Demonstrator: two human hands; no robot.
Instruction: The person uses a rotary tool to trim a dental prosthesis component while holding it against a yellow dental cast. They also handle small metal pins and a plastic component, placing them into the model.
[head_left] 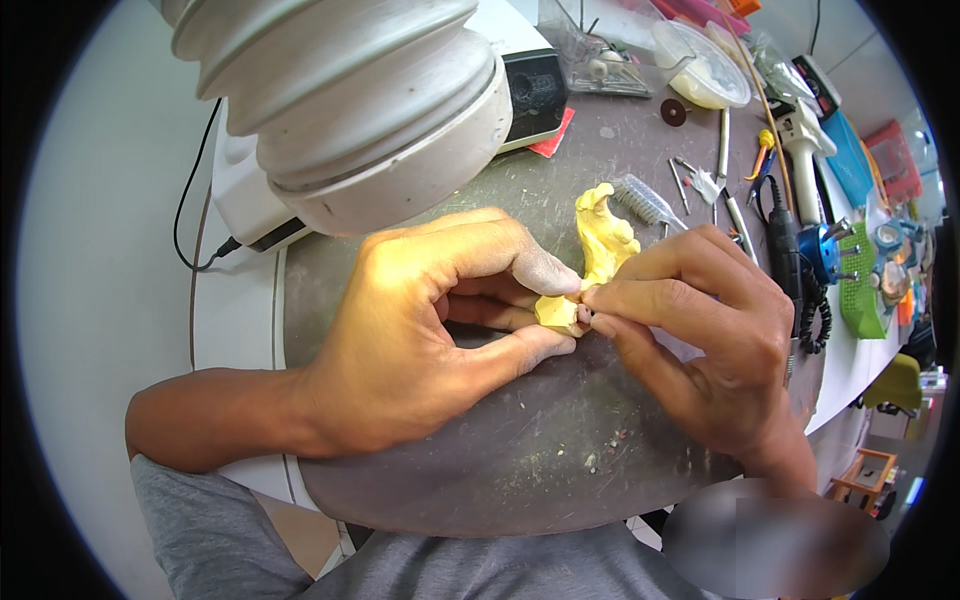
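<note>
My left hand [425,330] is closed round a small yellow plaster piece [555,312], pinched between the thumb and fingers. It looks like part of a dental cast. My right hand [705,335] meets it from the other side, thumb and forefinger pressed close at the piece's right end. Between the fingertips a tiny pale-and-dark bit [584,314] shows, too small to name. Pale dust coats my left fingertips. Just beyond the hands lies a larger yellow plaster dental cast [603,240], its lower end partly covered by my right fingers.
A white ribbed hose with a wide nozzle [400,150] hangs over the upper left. Behind the cast lies a clear-bristled brush [648,202]. Rightward are slim tools, a corded handpiece [784,245], a blue stand [820,255] and a green basket [860,285]. A plastic bowl [705,65] stands far back.
</note>
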